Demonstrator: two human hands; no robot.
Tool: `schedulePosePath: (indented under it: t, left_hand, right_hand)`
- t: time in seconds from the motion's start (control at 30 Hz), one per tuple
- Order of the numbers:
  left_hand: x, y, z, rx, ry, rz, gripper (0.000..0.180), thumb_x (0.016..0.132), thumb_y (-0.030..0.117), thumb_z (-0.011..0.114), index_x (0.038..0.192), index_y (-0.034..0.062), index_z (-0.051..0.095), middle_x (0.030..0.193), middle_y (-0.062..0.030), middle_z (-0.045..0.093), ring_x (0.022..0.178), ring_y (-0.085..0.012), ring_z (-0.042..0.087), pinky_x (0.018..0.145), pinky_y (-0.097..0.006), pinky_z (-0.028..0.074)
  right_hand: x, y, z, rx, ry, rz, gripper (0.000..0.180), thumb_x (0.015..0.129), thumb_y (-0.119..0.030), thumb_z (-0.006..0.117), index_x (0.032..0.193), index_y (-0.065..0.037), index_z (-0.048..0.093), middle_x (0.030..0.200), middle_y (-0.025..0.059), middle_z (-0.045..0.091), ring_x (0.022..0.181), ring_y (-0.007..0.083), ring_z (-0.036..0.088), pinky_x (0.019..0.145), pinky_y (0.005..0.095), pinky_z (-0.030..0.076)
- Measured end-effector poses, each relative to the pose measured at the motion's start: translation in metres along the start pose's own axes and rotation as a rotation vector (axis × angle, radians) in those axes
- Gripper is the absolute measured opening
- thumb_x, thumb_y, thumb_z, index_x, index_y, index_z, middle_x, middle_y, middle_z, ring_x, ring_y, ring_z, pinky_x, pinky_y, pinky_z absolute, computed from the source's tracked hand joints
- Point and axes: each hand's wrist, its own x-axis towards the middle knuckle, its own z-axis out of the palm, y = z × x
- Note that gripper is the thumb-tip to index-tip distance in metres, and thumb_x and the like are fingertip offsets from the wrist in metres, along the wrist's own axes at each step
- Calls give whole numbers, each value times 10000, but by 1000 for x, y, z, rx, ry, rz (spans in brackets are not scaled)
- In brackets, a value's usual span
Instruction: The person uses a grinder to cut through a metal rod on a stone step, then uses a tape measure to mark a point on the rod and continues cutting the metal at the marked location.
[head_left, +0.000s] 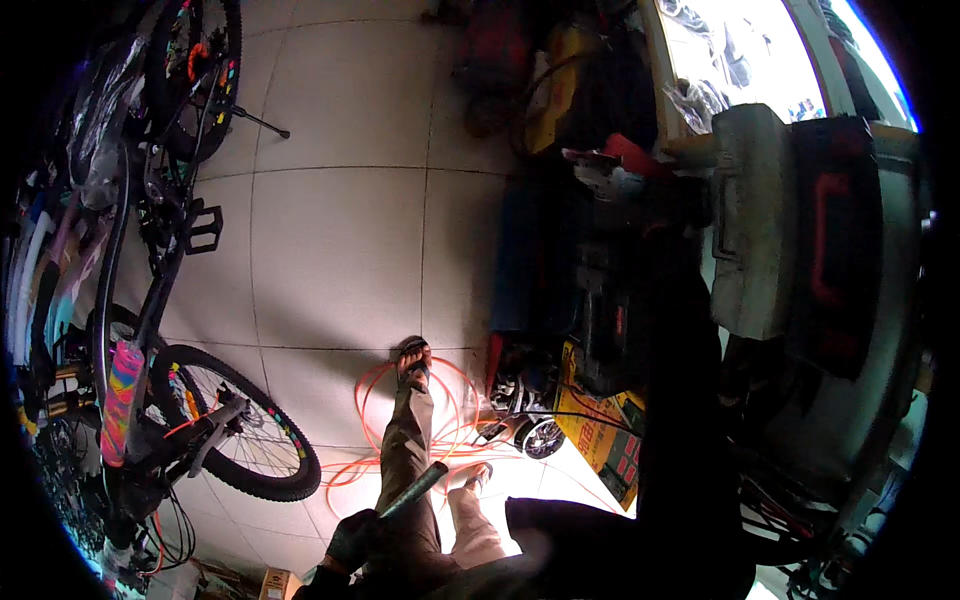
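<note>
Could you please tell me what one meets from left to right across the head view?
Pink multicoloured bicycle tube, black-tyred lower bicycle wheel, left hand, grey cylindrical rod, yellow-and-black box, grey rectangular case, black red-handled case.

A: What colour is that coiled hose (462, 436)?
B: Bright orange, over pale beige floor tiles (335, 250) crossed by thin dark lines.
A: And the bicycle?
B: Mostly black, with a frame patch (123, 385) swirled in pink, yellow and blue. The tyre (309, 462) is black, but the rim beside it carries dabs of bright colour, yellow among them.
A: The rod (415, 490) looks grey to me.
B: Greyish green, I'd say, against khaki-brown trousers (405, 455).
A: The boxes and cases?
B: A yellow box (592, 435) with red blocks, a grey-green case (755, 230), and a near-black case (852, 320) with a red handle (822, 240).
</note>
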Motion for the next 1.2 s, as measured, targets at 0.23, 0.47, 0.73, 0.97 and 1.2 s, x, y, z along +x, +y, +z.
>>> schedulePosePath:
  t: [0.23, 0.47, 0.73, 0.97, 1.2]
  left_hand:
    - [3, 16, 11, 217, -111, 221, 254, 1134, 249, 604, 1207, 36, 723, 1003, -2, 732, 899, -155, 685, 807, -326, 588]
    - [-32, 12, 22, 1, -197, 209, 352, 1141, 350, 588, 1154, 18, 704, 963, -19, 675, 886, -187, 646, 786, -351, 529]
    - [-119, 85, 133, 343, -369, 289, 240, 1063, 282, 617, 988, 69, 698, 762, 0, 605, 648, -141, 561, 603, -320, 456]
    - [-166, 17, 310, 481, -442, -18, 342, 1057, 397, 607, 982, 84, 724, 706, 26, 603, 559, -111, 540, 538, -290, 430]
    - [-248, -23, 564, 845, -889, 6, 346, 1093, 394, 566, 914, 116, 668, 697, 36, 574, 557, -106, 524, 515, -290, 421]
  right_hand:
    - [-100, -32, -60, 92, 20, -43, 343, 910, -345, 729, 1165, -117, 703, 1024, 184, 729, 963, 407, 719, 811, 567, 552]
    - [-350, -93, -181, 317, -178, -57, 295, 881, -323, 744, 1102, -130, 717, 927, 164, 757, 868, 401, 755, 726, 568, 582]
    - [-746, 127, -309, 682, -618, 370, 447, 851, -316, 746, 1218, -72, 669, 1036, 258, 774, 1006, 461, 762, 867, 559, 607]
    - [-1120, 265, -404, 1115, -159, 941, 632, 878, -469, 847, 1295, -30, 667, 1131, 244, 768, 1096, 382, 753, 946, 489, 575]
    - [-1392, 328, -442, 1802, 741, 1056, 442, 1083, -450, 679, 1259, -45, 650, 1016, 91, 731, 820, 203, 721, 757, 371, 618]
